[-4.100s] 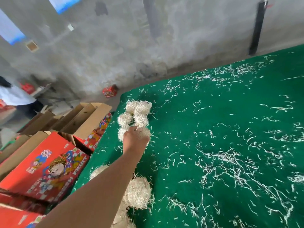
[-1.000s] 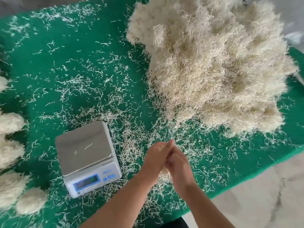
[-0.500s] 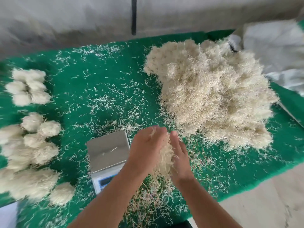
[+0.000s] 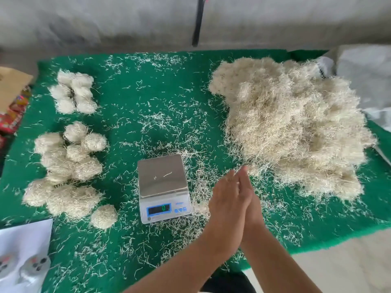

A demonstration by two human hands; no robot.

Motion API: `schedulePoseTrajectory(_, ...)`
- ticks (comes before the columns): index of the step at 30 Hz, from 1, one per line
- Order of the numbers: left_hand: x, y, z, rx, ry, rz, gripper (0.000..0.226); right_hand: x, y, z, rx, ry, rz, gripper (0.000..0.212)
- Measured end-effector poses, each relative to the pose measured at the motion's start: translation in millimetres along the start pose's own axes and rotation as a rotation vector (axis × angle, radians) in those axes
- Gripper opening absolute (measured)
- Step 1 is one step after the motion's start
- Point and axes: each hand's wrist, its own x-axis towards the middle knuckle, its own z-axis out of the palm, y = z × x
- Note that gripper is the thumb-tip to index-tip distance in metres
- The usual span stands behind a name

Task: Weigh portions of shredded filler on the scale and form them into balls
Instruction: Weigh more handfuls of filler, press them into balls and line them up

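Palms of the left hand (image 4: pixel 227 199) and right hand (image 4: pixel 250 205) press flat together, grip straight-fingered, fingertips pointing to the upper frame. Green tabletop (image 4: pixel 148 98) lies open between the balls (image 4: pixel 69 163) at left and the filler heap (image 4: pixel 296 127) at right; the scale (image 4: pixel 163 187) sits just left of the hands.

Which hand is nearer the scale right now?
Left. The left hand hangs just right of the scale, palm pressed against the right hand, which sits on its far side, toward the filler pile.

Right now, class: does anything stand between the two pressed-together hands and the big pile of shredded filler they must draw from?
Nothing visible does. Between the left hand, the right hand and the pile lies only green mat with loose shreds; the scale sits off to their left.
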Motion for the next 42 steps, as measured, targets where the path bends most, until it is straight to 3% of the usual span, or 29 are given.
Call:
schedulePoseTrajectory(3, -35.1, -3.1, -8.0, -0.482, 0.064, 0.046, 0.035, 3.1, -14.1, -15.9, -0.138, 0.093, -0.083, 0.018)
schedulePoseTrajectory(5, -38.0, -11.3, -19.0, -0.672, 0.162, -0.038, 0.032, 5.3, -25.1, -21.5, 0.032, 0.025, 0.027, 0.01)
schedulePoseTrajectory(6, -36.7, -13.5, -23.0, -0.753, 0.128, -0.111, 0.039, 6.5, -28.1, -23.3, 0.178, 0.004, 0.089, 0.02)
schedulePoseTrajectory(8, -28.0, -11.8, -27.0, -1.024, -0.132, -0.357, 0.062, 5.0, -28.2, -20.6, 0.179, -0.057, 0.091, 0.018)
schedulePoseTrajectory(9, -25.4, -13.4, -25.9, -1.159, -0.234, -0.455, 0.071, 2.1, -24.1, -17.6, 0.072, -0.067, 0.068, 0.017)
schedulePoseTrajectory(11, -24.9, -14.1, -22.4, -1.302, -0.238, -0.571, 0.074, -2.0, -5.6, -11.0, -0.26, -0.031, -0.103, 0.03)
schedulePoseTrajectory(13, -24.1, -17.5, -18.5, -1.246, -0.13, -0.652, 0.064, -5.2, 15.0, -7.6, -0.689, 0.012, -0.395, 0.038)
schedulePoseTrajectory(15, -24.6, -26.2, -13.3, -1.159, -0.036, -0.654, 0.054, -5.1, 33.5, -11.1, -0.962, 0.011, -0.549, 0.054)
schedulePoseTrajectory(18, -22.8, -43.1, -11.3, -0.956, 0.104, -0.577, 0.057, -1.8, 46.2, -16.3, -1.18, -0.01, -0.418, 0.075)
schedulePoseTrajectory(19, -21.5, -47.1, -13.7, -0.867, 0.159, -0.543, 0.056, -2.6, 48.6, -17.4, -1.123, -0.05, -0.302, 0.086)
schedulePoseTrajectory(22, -14.8, -62.1, -18.4, -0.801, 0.259, -0.432, 0.054, -10.4, 49.9, -14.8, -0.615, -0.218, 0.042, 0.118)
schedulePoseTrajectory(24, -14.7, -68.3, -12.9, -0.683, 0.25, -0.297, 0.039, -16.6, 55.7, -13.4, -0.25, -0.387, 0.174, 0.096)
schedulePoseTrajectory(27, -18.0, -78.7, -4.7, -0.152, 0.283, -0.022, 0.02, -18.8, 62.2, -7.5, 0.109, -0.274, 0.281, 0.055)
schedulePoseTrajectory(29, -17.5, -86.6, -7.5, 0.244, 0.318, 0.08, 0.025, -14.8, 64.8, -4.1, -0.001, -0.175, 0.235, 0.05)
schedulePoseTrajectory(30, -18.5, -88.8, -11.7, 0.331, 0.303, 0.06, 0.03, -12.0, 66.5, -4.3, -0.116, -0.13, 0.197, 0.056)
schedulePoseTrajectory(33, -31.4, -97.8, -20.8, 0.186, 0.195, 0.051, 0.035, 3.4, 70.0, -3.7, -0.34, 0.019, 0.122, 0.065)
schedulePoseTrajectory(36, -50.5, -107.4, -24.8, 0.149, 0.031, 0.174, 0.037, 24.2, 66.2, -3.9, -0.204, 0.033, 0.179, 0.049)
schedulePoseTrajectory(39, -47.4, -126.0, -38.1, 0.21, 0.009, 0.142, 0.058, 34.4, 66.4, -1.9, -0.297, -0.235, 0.198, 0.036)
schedulePoseTrajectory(40, -41.5, -131.4, -46.6, 0.239, 0.047, 0.089, 0.062, 32.4, 66.8, 2.3, -0.323, -0.354, 0.241, 0.042)
schedulePoseTrajectory(42, -26.2, -141.3, -66.0, 0.24, 0.105, 0.003, 0.061, 29.6, 69.4, 8.3, -0.222, -0.441, 0.448, 0.08)
